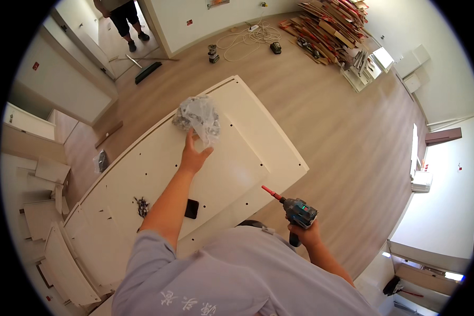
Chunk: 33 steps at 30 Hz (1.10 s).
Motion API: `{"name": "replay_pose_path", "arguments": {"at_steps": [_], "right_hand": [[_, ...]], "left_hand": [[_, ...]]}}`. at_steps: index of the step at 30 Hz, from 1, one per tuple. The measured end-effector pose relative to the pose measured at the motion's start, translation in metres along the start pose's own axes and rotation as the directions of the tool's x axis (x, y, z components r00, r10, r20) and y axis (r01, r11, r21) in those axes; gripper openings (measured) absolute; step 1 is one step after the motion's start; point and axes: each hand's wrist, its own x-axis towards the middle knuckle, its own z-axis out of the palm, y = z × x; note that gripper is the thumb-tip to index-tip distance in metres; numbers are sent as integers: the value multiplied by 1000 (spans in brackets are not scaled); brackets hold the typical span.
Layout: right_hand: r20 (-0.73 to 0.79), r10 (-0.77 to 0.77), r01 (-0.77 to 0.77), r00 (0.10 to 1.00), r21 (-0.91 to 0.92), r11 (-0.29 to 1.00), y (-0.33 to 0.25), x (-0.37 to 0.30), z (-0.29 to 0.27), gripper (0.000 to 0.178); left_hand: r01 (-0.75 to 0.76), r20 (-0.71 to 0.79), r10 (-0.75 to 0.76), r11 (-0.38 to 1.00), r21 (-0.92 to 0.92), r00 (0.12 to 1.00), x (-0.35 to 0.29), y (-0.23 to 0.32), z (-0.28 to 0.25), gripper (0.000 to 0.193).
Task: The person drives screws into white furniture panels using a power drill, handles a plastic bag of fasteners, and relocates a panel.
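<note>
My right hand grips a dark cordless drill with a long red bit, held at the near right edge of a large white panel. My left hand reaches across the panel to a clear plastic bag of small grey pieces. Its thumb and fingers are spread, and the fingertips meet the bag's near edge. Dark round holes dot the panel. Beside my left forearm lie a black phone and a small heap of metal fittings.
A broom lies near the doorway, where another person stands. Coiled white cable and two power-tool items lie by the far wall. Flattened cardboard is piled at the far right. White boards lean at the left.
</note>
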Motion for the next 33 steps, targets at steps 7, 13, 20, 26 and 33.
{"name": "replay_pose_path", "arguments": {"at_steps": [7,13,20,26,33], "right_hand": [[41,2,-2,999,10,1000,-9,15,0,51],[50,33,-33,998,-2,999,-6,10,10,72],[144,68,-71,987,19,997,-2,20,12,80],[212,110,-102,971,-47,994,-29,23,32,66],[266,71,-56,961,-66,996,-30,34,39,59]], "left_hand": [[330,10,-504,580,745,863,-27,-13,-75,113],[351,3,-555,531,771,832,-45,-11,-78,113],[320,44,-519,589,742,854,-70,7,-56,108],[255,-332,-94,836,486,939,-136,-51,-98,47],[797,-653,-563,594,107,507,-195,-74,-224,32]]}}
